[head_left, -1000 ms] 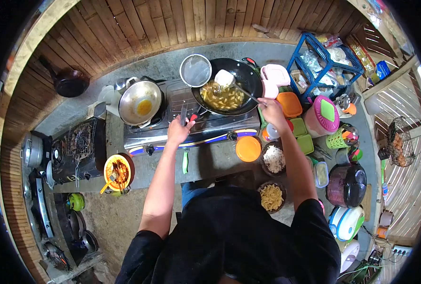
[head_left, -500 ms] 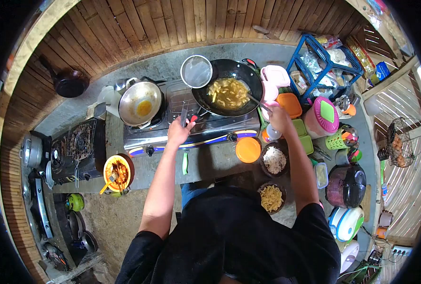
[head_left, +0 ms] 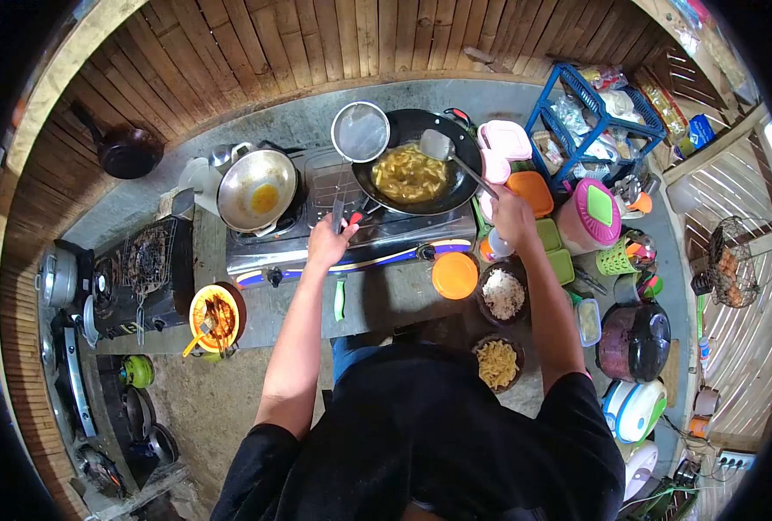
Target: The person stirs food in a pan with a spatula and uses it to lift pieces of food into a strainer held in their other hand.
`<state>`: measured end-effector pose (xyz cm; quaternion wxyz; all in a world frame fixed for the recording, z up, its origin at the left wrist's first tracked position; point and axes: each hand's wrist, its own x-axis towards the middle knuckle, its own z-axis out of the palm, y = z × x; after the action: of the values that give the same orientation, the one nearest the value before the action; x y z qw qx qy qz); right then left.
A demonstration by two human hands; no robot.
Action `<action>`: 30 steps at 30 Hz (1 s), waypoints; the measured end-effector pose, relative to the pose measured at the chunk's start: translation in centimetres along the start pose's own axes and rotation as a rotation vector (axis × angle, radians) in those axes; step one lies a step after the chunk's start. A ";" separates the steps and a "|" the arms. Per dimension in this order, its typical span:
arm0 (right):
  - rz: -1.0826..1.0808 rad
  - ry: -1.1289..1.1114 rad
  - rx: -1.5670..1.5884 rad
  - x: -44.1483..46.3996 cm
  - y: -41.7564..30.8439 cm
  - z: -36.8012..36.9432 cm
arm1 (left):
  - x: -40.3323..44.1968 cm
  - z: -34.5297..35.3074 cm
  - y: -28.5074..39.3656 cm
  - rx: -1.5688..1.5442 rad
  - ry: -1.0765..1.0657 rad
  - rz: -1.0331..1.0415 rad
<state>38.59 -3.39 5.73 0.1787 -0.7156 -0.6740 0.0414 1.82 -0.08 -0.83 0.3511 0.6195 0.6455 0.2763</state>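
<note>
My right hand (head_left: pixel 512 215) is closed round the handle of a metal spatula (head_left: pixel 438 146). The spatula's flat head is raised over the right part of a black wok (head_left: pixel 462 181). Pale yellow strips of food (head_left: pixel 408 172) lie in bubbling oil in the wok. My left hand (head_left: pixel 328 243) is closed round the handle of a round mesh strainer (head_left: pixel 360 132), which is held over the wok's upper left edge. Beside my left thumb is the wok's red-tipped handle (head_left: pixel 356 218); whether the hand touches it I cannot tell.
On the stove (head_left: pixel 351 247), a second pan (head_left: pixel 237 201) with some oil stands at the left. Nearer me are an orange lid (head_left: pixel 455 275), a bowl of white rice-like food (head_left: pixel 502 293), a bowl of yellow strips (head_left: pixel 497 364) and an orange bowl (head_left: pixel 198 306) with sauce. Tubs and a blue rack (head_left: pixel 549 111) line the right.
My right hand has lifted the spatula's head out of the oil, up and over the wok's right side. The food in the oil has shifted. My left hand and the strainer stay nearly still.
</note>
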 end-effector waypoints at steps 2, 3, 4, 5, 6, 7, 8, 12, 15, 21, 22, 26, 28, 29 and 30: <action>-0.021 0.042 -0.066 0.3 0.7 0.5 | 0.1 0.0 0.1 0.005 0.004 0.003; -0.043 0.077 -0.133 0.4 0.8 0.6 | 0.0 -0.1 0.1 -0.009 0.002 0.002; -0.044 0.079 -0.134 0.5 0.9 0.6 | 0.0 0.0 0.1 -0.024 0.000 -0.002; -0.032 0.079 -0.146 0.5 1.0 0.7 | 0.0 0.0 0.1 -0.024 0.003 0.015; -0.020 0.078 -0.157 0.5 1.0 0.9 | 0.0 0.0 0.0 -0.025 0.004 0.013; -0.021 0.076 -0.157 0.4 1.2 1.0 | 0.1 0.0 0.0 -0.019 0.005 0.015; -0.028 0.055 -0.129 0.3 1.5 1.2 | 0.1 0.0 0.0 -0.014 0.006 0.017; -0.031 -0.156 0.087 0.6 2.0 1.2 | -0.1 -0.2 0.3 -0.014 0.005 0.018; -0.059 -0.170 0.266 0.1 1.4 0.9 | 0.0 -0.1 0.2 -0.028 -0.006 -0.002; -0.014 0.041 0.193 0.6 0.8 1.1 | 0.0 -0.1 0.3 0.020 0.009 0.019; -0.016 0.046 0.194 1.0 0.8 1.1 | 0.0 -0.1 0.3 0.007 0.004 0.015; 0.020 0.066 -0.040 2.2 1.7 1.8 | -0.2 -0.3 0.6 0.001 -0.001 0.009; 0.004 0.100 -0.114 2.3 1.9 2.3 | -0.2 -0.3 0.6 -0.008 -0.001 0.003; -0.012 0.090 -0.150 2.4 2.1 2.5 | -0.2 -0.2 0.6 -0.017 -0.002 -0.003; -0.030 0.081 -0.185 2.5 2.3 2.9 | -0.2 -0.2 0.6 -0.025 -0.002 -0.007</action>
<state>40.10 -0.42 2.79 0.1394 -0.7201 -0.6777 -0.0528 2.00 -0.20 -0.26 0.3606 0.6129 0.6437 0.2826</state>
